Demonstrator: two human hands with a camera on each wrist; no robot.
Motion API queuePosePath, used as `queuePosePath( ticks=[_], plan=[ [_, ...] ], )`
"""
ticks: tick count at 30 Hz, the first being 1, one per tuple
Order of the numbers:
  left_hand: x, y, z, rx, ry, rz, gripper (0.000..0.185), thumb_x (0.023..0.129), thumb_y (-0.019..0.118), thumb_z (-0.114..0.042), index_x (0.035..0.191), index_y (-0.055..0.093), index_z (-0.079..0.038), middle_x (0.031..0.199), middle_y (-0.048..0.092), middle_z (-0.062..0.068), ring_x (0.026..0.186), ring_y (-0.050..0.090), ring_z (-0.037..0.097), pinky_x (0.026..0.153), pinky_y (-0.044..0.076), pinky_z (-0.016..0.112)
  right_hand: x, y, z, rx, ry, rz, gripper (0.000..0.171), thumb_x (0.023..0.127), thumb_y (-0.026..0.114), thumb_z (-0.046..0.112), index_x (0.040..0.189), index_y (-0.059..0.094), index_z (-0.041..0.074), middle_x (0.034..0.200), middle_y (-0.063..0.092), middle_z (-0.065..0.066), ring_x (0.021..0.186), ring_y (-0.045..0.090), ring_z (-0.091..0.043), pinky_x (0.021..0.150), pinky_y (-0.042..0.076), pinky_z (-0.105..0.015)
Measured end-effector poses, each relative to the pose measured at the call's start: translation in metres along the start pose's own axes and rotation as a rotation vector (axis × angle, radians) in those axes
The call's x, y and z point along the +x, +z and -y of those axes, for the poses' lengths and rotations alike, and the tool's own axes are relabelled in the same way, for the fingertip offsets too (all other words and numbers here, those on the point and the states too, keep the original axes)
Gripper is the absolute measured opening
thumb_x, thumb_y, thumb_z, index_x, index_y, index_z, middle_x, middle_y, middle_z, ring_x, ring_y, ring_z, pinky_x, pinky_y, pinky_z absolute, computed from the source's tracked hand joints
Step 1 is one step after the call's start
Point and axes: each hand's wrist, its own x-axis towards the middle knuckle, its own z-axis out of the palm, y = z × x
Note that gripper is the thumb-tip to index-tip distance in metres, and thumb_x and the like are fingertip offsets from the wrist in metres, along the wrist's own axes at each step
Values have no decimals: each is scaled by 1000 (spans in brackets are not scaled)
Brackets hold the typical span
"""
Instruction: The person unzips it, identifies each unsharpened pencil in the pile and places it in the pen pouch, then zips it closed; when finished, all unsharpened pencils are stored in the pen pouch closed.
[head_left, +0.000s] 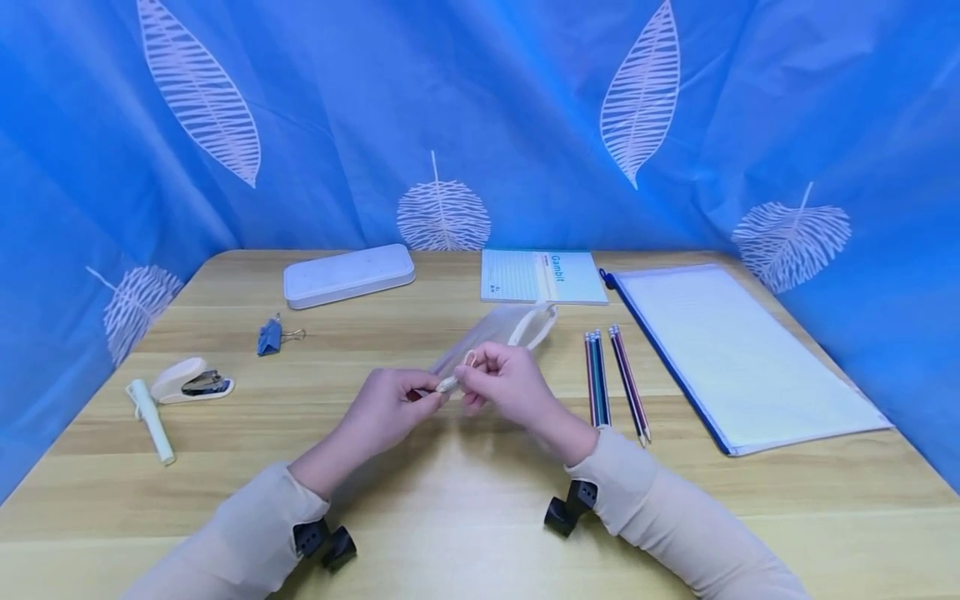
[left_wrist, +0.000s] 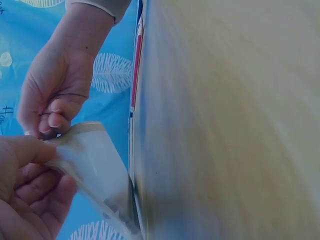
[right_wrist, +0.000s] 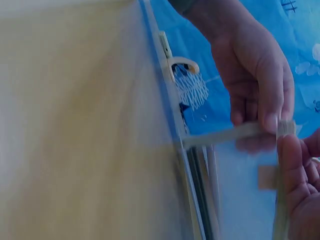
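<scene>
A translucent zip pouch (head_left: 495, 333) with a cream-coloured edge band and a small cream loop at its near end lies at the middle of the wooden table (head_left: 465, 517), slanting from the hands up toward 1 o'clock. Its body is clear enough that the table grain shows through, and its far end curves round in a cream trim just below the notepad (head_left: 542, 276).

Both forearms, in beige sleeves, come in from the bottom edge and meet over the table's centre. The left hand (head_left: 390, 408) has thumb and fingers curled and pinched on the near corner of the pouch. The right hand (head_left: 504, 382) faces it, fingertips pinched on the same cream end just beside the left thumb; the two hands are almost touching. In the blurred wrist views the band seems pulled taut between the two pinches, though the exact finger hold is hard to make out.

The pouch runs away from the grip toward 1 o'clock, so only its near end is lifted in the fingers while the rest appears to rest on the table.

At 3 o'clock from the hands lie several pencils (head_left: 615, 379), and beyond them a large clear document folder (head_left: 742, 358). At 11 o'clock sits a white pencil case (head_left: 348, 273), at 10 o'clock a blue binder clip (head_left: 270, 336), and at 9 o'clock a white stapler (head_left: 189, 381) beside a white pen-shaped stick (head_left: 152, 421).
</scene>
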Motion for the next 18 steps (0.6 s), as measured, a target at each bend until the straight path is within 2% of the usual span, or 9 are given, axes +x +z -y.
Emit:
queuePosePath(
  ticks=[4,8,13,16,18],
  plan=[
    [0,-4,4,-24,-14,-64,6,81,65,-4,80,72,-5,68,66,0,57,53,9,46,41,20,7,-21,-3,-16,48,-66,14,88,61,7,83,58,-6,72,62,-21,57,61,-13,55,54,-28],
    [-3,-11,11,-7,-17,-112,11,79,63,-2,79,72,-8,68,65,-1,58,51,9,47,40,19,10,-41,-6,-62,106,-104,13,88,60,7,83,57,-4,73,63,-19,58,61,-12,56,54,-27],
    [-5,-23,17,52,-62,-124,10,79,63,-3,81,71,-8,68,64,0,58,49,11,47,38,21,9,-67,-11,-47,172,-186,12,89,59,8,85,55,-3,75,65,-18,58,62,-11,58,55,-27],
    [-4,-31,22,92,-93,-122,8,79,64,-5,81,70,-9,67,62,0,58,47,13,47,37,21,7,-85,-13,-36,188,-241,13,90,57,8,88,54,-4,73,64,-12,58,62,-9,59,55,-25],
    [-3,-35,26,122,-86,-116,7,78,64,-4,79,69,-10,66,60,0,57,46,13,46,35,21,3,-96,-14,-45,191,-259,13,91,57,8,89,54,-5,71,64,-6,58,63,-9,59,55,-24]
  ],
)
